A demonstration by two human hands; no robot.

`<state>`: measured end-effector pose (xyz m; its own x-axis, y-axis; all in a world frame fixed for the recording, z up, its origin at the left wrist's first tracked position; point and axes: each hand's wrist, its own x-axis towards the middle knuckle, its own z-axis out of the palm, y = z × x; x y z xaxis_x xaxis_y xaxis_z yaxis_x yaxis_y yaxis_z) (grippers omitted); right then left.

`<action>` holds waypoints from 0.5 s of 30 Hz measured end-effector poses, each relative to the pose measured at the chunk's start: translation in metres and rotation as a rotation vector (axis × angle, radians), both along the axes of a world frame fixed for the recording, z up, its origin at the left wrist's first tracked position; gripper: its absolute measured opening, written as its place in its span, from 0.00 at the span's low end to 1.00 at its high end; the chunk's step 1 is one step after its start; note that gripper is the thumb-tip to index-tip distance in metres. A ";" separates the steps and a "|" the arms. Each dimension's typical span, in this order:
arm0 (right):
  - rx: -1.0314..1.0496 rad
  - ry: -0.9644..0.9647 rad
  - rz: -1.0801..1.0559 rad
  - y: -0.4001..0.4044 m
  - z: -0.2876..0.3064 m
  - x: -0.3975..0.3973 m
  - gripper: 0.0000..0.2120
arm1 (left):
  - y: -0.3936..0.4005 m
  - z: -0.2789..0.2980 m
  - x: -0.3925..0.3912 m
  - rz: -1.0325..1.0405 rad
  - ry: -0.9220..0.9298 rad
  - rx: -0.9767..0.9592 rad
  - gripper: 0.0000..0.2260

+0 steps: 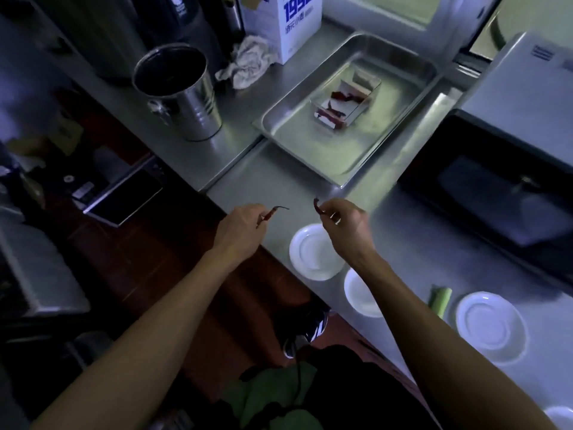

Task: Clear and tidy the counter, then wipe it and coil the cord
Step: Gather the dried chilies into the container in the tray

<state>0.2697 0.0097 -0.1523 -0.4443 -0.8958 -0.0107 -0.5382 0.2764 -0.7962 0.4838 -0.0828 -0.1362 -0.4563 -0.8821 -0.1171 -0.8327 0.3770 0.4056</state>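
Over the near edge of the steel counter (279, 178), your left hand (240, 226) pinches one dried red chili (274, 211) and your right hand (344, 223) pinches another chili (317, 206), both lifted clear of the surface. You look to be in the clearing step. At twelve o'clock from your hands the metal tray (310, 150) carries a small clear box (347, 103) that already holds similar red pieces, so the next move probably calls for reaching forward and dropping both in there. Three white saucers (314, 252) at five o'clock and a rag (248, 62) at eleven wait their turn; I can't make out the cord.
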 end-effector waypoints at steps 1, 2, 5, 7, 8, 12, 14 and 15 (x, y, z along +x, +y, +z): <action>-0.005 -0.003 -0.004 -0.005 0.001 -0.006 0.03 | -0.008 0.002 -0.007 -0.016 -0.001 -0.005 0.03; -0.007 -0.004 -0.004 -0.010 0.002 -0.012 0.03 | -0.015 0.003 -0.013 -0.029 -0.010 -0.010 0.04; -0.004 0.011 -0.007 -0.017 0.006 -0.031 0.07 | -0.034 0.007 -0.036 -0.071 -0.022 -0.010 0.05; 0.002 0.020 -0.025 -0.019 0.009 -0.043 0.07 | -0.043 0.010 -0.051 -0.104 -0.024 -0.004 0.06; 0.001 0.025 -0.030 -0.020 0.010 -0.049 0.07 | -0.048 0.011 -0.059 -0.120 -0.033 -0.009 0.07; -0.025 0.031 -0.081 -0.022 0.013 -0.067 0.06 | -0.065 0.015 -0.090 -0.188 -0.040 -0.035 0.06; -0.030 0.028 -0.108 -0.022 0.015 -0.074 0.06 | -0.074 0.016 -0.102 -0.219 -0.033 -0.034 0.05; -0.031 0.021 -0.121 -0.022 0.016 -0.076 0.06 | -0.077 0.016 -0.107 -0.242 -0.031 -0.035 0.05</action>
